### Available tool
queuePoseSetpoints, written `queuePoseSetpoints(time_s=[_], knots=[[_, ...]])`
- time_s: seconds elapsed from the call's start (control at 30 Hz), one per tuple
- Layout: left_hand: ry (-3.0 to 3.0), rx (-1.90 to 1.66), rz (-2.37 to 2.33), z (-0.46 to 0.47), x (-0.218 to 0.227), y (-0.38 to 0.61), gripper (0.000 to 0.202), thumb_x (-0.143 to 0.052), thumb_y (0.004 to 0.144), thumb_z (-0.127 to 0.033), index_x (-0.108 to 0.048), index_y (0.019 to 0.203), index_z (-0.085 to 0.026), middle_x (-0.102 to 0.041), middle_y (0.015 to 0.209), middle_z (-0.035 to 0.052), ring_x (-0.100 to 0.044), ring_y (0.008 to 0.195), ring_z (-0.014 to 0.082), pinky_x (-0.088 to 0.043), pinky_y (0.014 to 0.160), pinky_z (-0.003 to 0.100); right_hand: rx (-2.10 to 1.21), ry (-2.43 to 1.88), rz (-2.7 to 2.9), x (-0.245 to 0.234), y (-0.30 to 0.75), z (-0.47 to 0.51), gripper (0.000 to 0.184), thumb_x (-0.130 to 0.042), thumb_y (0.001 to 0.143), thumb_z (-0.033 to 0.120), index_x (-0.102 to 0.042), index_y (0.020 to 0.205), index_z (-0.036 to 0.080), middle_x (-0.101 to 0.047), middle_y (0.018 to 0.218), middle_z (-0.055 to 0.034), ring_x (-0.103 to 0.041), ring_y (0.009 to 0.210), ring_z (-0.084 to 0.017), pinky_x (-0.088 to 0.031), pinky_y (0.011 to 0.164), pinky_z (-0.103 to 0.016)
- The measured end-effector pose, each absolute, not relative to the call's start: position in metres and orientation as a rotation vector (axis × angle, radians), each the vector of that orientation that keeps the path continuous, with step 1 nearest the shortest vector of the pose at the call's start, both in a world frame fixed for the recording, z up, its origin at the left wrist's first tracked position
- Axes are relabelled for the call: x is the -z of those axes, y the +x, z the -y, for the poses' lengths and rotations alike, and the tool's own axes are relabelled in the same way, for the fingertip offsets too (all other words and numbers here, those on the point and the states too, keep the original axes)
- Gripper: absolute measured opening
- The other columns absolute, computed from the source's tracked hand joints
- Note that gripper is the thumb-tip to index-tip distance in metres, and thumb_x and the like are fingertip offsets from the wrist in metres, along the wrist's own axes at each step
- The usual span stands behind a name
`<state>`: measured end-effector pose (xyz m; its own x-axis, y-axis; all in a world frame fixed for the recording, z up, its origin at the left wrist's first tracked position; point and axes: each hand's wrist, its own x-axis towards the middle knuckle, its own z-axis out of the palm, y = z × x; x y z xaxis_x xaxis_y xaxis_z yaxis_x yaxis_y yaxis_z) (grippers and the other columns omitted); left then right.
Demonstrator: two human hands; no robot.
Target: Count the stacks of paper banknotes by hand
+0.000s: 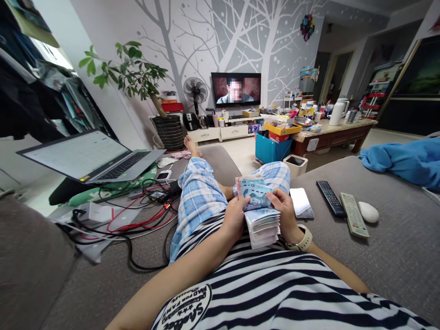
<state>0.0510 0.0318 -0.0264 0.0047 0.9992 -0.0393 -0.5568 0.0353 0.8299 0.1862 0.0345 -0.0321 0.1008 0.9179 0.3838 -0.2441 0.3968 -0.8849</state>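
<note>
A wad of banknotes (263, 224) hangs folded down in front of my striped shirt, its layered edges showing. My left hand (236, 211) is closed round the left side of the wad, with the thumb lying on a blue note. My right hand (283, 207) pinches the right edge of an upright blue banknote (257, 198) between thumb and fingers. Behind that note a few more notes stick up, one of them pinkish. Most of the fingers under the wad are hidden. A pale watch (304, 238) sits on the right wrist.
On the sofa to the right lie a phone (301, 203), a black remote (330, 198), a beige remote (354, 215) and a white rounded object (368, 212). Leftward are an open laptop (120, 167) and tangled cables (137, 215). Beyond stands a cluttered table (343, 133).
</note>
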Motion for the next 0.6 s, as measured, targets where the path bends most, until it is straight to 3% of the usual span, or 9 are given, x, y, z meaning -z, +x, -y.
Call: queuePoseSetpoints(time_s=[0.17, 0.43, 0.6], knots=[[0.718, -1.532, -0.879, -0.033, 0.0276, 0.052, 0.018, -0.07, 0.066, -0.032, -0.072, 0.074, -0.016, -0.074, 0.07, 0.0047, -0.07, 0.081, 0.026, -0.054, 0.081, 0.037, -0.987, -0.728, 1.167, 0.0319, 0.187, -0.0338, 0.036, -0.066, 0.082, 0.04, -0.045, 0.06, 0.021, -0.036, 0.059, 0.0056, -0.031, 0.056, -0.011, -0.029, 0.053, -0.026], [0.742, -1.502, -0.862, -0.0372, 0.0284, 0.0512, 0.021, -0.066, 0.068, -0.032, -0.074, 0.078, -0.016, -0.076, 0.08, 0.0069, -0.069, 0.091, 0.028, -0.052, 0.087, 0.039, -0.969, -0.7, 1.171, 0.031, 0.1874, -0.0317, 0.029, -0.066, 0.083, 0.04, -0.055, 0.064, 0.02, -0.043, 0.059, 0.0042, -0.036, 0.056, -0.012, -0.032, 0.053, -0.026], [0.741, -1.507, -0.908, -0.0354, 0.0248, 0.0515, 0.021, -0.066, 0.065, -0.031, -0.074, 0.076, -0.016, -0.076, 0.078, 0.006, -0.069, 0.088, 0.0276, -0.052, 0.086, 0.039, -0.952, -0.697, 1.177, 0.0322, 0.1876, -0.0324, 0.025, -0.066, 0.083, 0.039, -0.059, 0.069, 0.02, -0.047, 0.061, 0.0039, -0.038, 0.057, -0.012, -0.033, 0.054, -0.025]])
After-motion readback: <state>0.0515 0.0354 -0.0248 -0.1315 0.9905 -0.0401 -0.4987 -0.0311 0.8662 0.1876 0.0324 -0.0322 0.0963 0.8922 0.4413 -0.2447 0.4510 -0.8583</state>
